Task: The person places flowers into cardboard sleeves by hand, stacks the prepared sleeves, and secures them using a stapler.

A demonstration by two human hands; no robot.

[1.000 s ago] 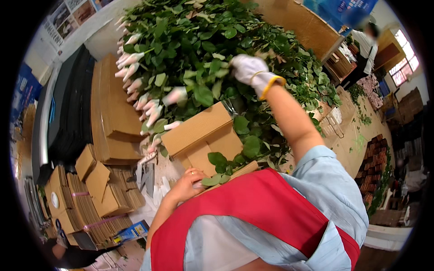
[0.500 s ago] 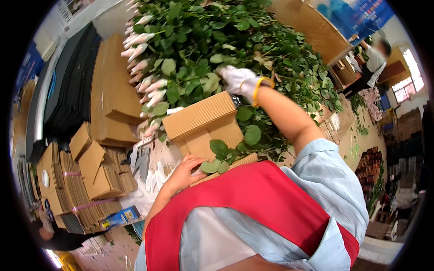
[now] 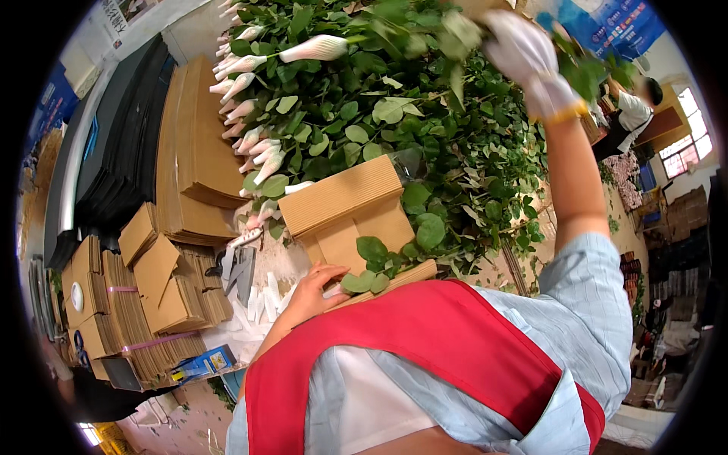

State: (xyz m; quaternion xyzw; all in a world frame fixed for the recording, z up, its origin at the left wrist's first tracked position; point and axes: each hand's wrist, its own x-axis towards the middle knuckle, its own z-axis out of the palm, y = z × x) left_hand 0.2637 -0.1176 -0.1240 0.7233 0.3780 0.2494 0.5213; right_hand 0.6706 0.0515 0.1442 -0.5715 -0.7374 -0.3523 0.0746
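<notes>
Netted rosebud (image 3: 315, 48) lies well left of the gloved right hand (image 3: 522, 57), closed round its stem (image 3: 356, 39); left hand (image 3: 312, 293) loosely open on cardboard (image 3: 343, 199)

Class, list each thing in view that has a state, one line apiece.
Left hand: bare, touching cardboard wrap
Right hand: gloved, holding leafy stem
Cardboard wrap: open
Flower buds: sleeved in pale netting
Foliage: heaped
Cardboard bundle: bound with pink straps
Dark sheets: stacked
Red apron: worn
</notes>
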